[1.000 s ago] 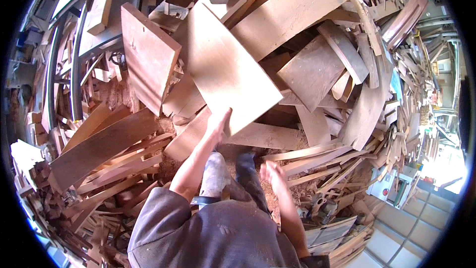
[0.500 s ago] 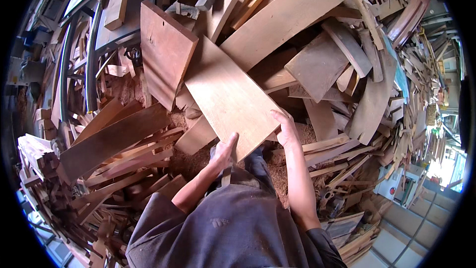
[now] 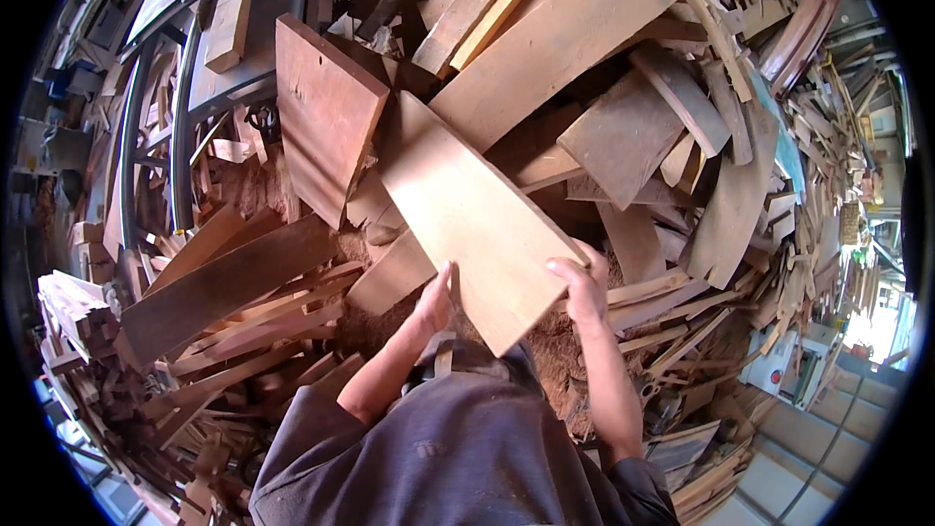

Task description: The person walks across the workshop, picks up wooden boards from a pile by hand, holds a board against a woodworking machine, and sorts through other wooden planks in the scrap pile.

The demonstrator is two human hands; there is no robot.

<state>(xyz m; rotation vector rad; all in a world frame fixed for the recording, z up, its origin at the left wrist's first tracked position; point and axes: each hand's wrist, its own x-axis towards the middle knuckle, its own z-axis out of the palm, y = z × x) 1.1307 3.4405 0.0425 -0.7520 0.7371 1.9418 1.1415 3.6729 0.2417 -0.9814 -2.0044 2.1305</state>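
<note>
A pale, flat wooden board [image 3: 477, 224] slants across the middle, its near corner over my waist. At its lower right edge my right hand [image 3: 584, 288] is closed, thumb on the upper face and fingers out of sight beneath. My left hand [image 3: 434, 304] grips the left edge near the lower end, its thumb up along the side and the other fingers mostly hidden. The far end of the board lies beside a reddish square-cut panel [image 3: 326, 117] and a long wide plank [image 3: 560, 44].
Offcuts heap up on every side, among them a dark plank [image 3: 229, 282] at left and a curved piece [image 3: 682, 97] at right. A metal-framed stand [image 3: 180, 127] is at upper left. Sawdust [image 3: 555, 360] covers the ground near me. Floor tiles [image 3: 794, 438] show at lower right.
The pale board has come toward me and slightly right, with both hands on it. My right hand has moved right and lower, and its thumb lies further over the face. Nearby scraps at the top have shifted.
</note>
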